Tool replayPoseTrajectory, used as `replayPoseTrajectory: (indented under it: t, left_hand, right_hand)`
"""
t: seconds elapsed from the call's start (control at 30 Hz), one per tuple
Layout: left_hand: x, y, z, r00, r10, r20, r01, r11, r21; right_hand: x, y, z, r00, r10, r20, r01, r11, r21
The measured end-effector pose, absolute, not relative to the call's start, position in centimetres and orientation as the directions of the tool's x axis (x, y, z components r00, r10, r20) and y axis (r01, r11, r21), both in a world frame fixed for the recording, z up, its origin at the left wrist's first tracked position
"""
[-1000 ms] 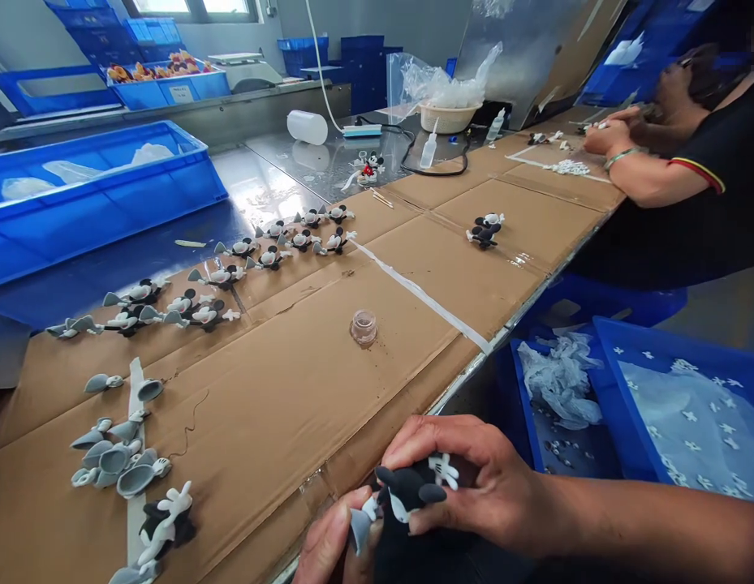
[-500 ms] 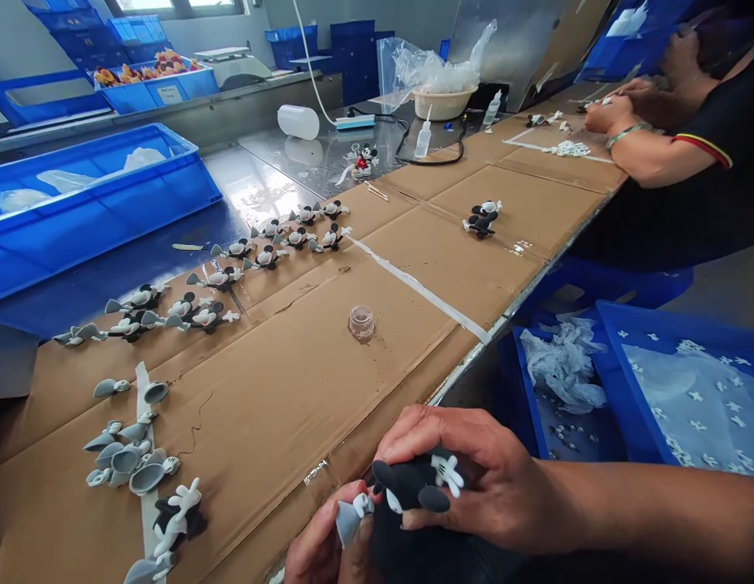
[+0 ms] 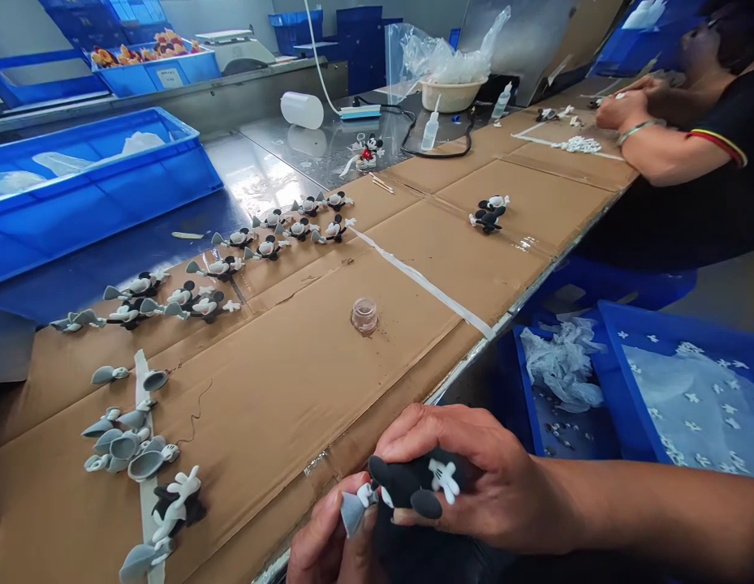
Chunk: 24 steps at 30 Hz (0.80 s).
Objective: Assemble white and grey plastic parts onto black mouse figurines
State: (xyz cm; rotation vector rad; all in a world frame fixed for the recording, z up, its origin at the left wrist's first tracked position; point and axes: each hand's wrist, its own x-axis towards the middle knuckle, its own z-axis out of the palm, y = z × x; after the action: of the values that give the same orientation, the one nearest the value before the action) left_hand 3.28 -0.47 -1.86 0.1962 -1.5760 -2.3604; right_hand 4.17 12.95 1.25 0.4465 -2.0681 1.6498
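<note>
My right hand is closed around a black mouse figurine with round ears and a white glove showing. Pinched in the fingers of my left hand is a grey cone piece with a white glove. The glove end of that piece meets the figurine's side; whether it is joined there I cannot tell. To the left on the cardboard lies a heap of grey cone pieces. Beside it rests a black and white figurine. Several figurines with cones lie in rows farther back.
A small clear cup stands mid-cardboard. Two black and white figures lie beyond the white tape. Blue bins sit low at the right, one with small white parts. A co-worker's arm reaches over the far right end.
The grey cone piece in my left hand has shifted slightly right, closer against the figurine. My right hand keeps its grip. The whole view has shifted slightly.
</note>
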Motion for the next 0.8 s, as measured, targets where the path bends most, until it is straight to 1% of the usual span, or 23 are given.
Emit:
replayPoseTrajectory:
  t: [0.13, 0.37, 0.43, 0.6, 0.8]
  left_hand:
    - [3.1, -0.5, -2.2, -0.946, -0.314, 0.077, 0.194, -0.361, 0.912]
    - [3.3, -0.4, -1.6, -0.947, -0.321, 0.027, 0.152, -0.372, 0.915]
    - [3.3, -0.4, -1.7, -0.946, -0.322, 0.037, 0.157, -0.357, 0.921]
    - [3.4, -0.7, -2.5, -0.946, -0.304, 0.111, 0.211, -0.322, 0.923]
    - [3.3, -0.8, -3.1, -0.931, -0.26, 0.255, 0.305, -0.176, 0.936]
  right_hand:
    - [4.0, 12.9, 1.2, -0.843, 0.014, 0.538, -0.519, 0.243, -0.819]
    - [3.9, 13.1, 1.5, -0.833, -0.02, 0.554, -0.54, 0.254, -0.802]
    - [3.9, 13.1, 1.6, -0.841, -0.033, 0.541, -0.53, 0.26, -0.807]
    - [4.0, 13.2, 1.6, -0.855, -0.046, 0.516, -0.507, 0.277, -0.816]
    - [4.1, 13.5, 1.2, -0.853, -0.058, 0.518, -0.516, 0.242, -0.822]
